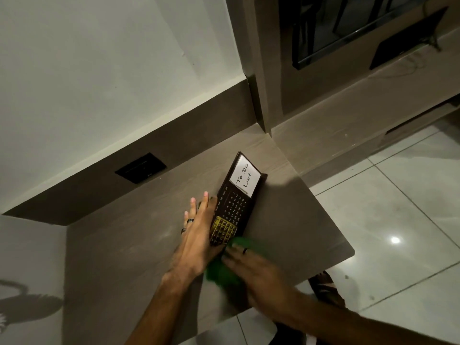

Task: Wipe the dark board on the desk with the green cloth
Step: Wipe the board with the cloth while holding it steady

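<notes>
A long dark board [236, 205] lies on the brown desk [139, 247]. It carries a white "To Do List" note at its far end, calendar numbers in the middle and a yellow grid near me. My left hand [199, 235] lies flat along the board's left edge, fingers stretched out, steadying it. My right hand [258, 272] presses the green cloth [224, 270] against the board's near end and looks blurred. Most of the cloth is hidden under that hand.
A black socket plate [140, 168] sits in the desk's brown back panel. A second counter [348, 125] runs off to the right with a dark screen [361, 23] above it. Glossy white floor tiles [398, 220] lie beyond the desk's right edge.
</notes>
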Tool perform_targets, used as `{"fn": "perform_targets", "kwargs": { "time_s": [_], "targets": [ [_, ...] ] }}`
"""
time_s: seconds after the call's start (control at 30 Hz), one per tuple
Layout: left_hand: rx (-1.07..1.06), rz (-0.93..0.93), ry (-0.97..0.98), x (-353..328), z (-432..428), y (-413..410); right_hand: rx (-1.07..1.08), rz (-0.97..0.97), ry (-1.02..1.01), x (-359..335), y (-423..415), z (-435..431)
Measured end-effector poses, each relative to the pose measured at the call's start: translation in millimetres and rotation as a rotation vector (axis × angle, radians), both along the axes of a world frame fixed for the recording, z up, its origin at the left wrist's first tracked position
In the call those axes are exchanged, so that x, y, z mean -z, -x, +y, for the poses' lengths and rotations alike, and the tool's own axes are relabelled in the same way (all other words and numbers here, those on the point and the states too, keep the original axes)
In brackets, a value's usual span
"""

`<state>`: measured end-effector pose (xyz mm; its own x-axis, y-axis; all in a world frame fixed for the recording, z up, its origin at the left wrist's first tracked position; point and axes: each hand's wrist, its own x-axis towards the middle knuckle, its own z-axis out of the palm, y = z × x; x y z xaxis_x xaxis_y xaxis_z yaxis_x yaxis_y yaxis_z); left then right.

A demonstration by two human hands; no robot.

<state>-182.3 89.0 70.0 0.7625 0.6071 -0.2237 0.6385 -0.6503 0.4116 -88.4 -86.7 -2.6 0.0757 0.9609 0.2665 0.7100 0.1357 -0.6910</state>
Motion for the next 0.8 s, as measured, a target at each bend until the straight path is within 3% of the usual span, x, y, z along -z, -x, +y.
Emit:
{"fn": "perform_targets", "kwargs": {
  "time_s": [0.2, 0.37, 0.53, 0.67, 0.8],
  "targets": [
    [-0.079, -0.015, 0.032, 2, 4, 13, 0.306, 0.113, 0.026, -25, -36, 22],
    [-0.054, 0.018, 0.065, 9, -1, 16, -0.029, -0.139, -0.040, -24, -18, 53],
    [-0.079, -0.007, 0.071, 7, -3, 14, 0.114, -0.126, 0.032, -15, -46, 61],
    [-0.013, 0.026, 0.047, 5, -3, 14, -0.163, -0.240, -0.081, -20, -28, 65],
    [-0.072, -0.012, 0.067, 4, -2, 12, 0.013, -0.342, -0.137, -42, -90, 97]
  ]
}}
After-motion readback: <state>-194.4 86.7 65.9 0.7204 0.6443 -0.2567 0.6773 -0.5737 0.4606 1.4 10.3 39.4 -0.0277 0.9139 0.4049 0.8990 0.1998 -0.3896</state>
